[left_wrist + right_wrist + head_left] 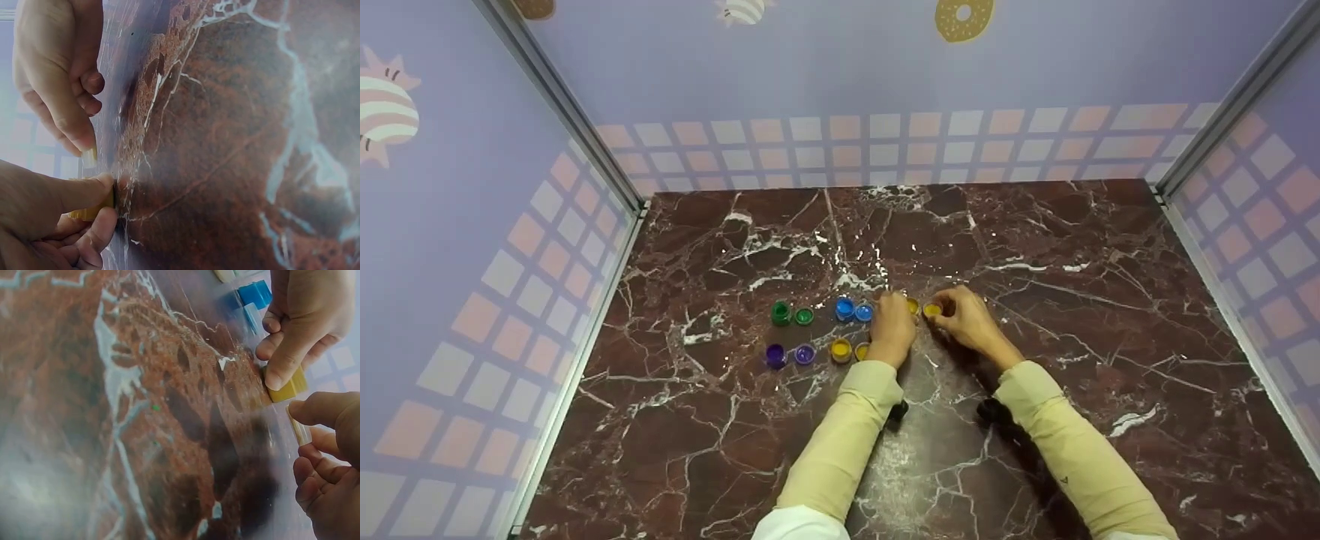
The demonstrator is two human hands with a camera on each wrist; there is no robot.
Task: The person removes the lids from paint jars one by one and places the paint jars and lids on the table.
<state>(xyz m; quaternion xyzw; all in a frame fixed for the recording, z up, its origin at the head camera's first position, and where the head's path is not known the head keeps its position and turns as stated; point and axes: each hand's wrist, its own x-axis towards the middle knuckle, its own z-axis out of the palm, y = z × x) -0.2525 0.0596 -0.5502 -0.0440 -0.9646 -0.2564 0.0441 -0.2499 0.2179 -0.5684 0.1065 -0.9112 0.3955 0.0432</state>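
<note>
My left hand (894,324) grips a small yellow paint pot (289,387) standing on the marble-patterned table, thumb and fingers on its sides. Close to its right, my right hand (971,321) pinches a round lid (932,310) with yellow paint inside it, its rim on edge in the right wrist view. Pot and lid are apart, side by side. Left of the hands, an open blue pot (845,309) has its blue lid (864,312) beside it. Nearer me sits another yellow pot (841,349); my left wrist partly covers its lid (862,351).
Farther left are a green pot (781,313) with its green lid (804,316) and a purple pot (775,355) with its purple lid (805,354). Patterned panels (840,82) wall the table (720,450) at the back and both sides.
</note>
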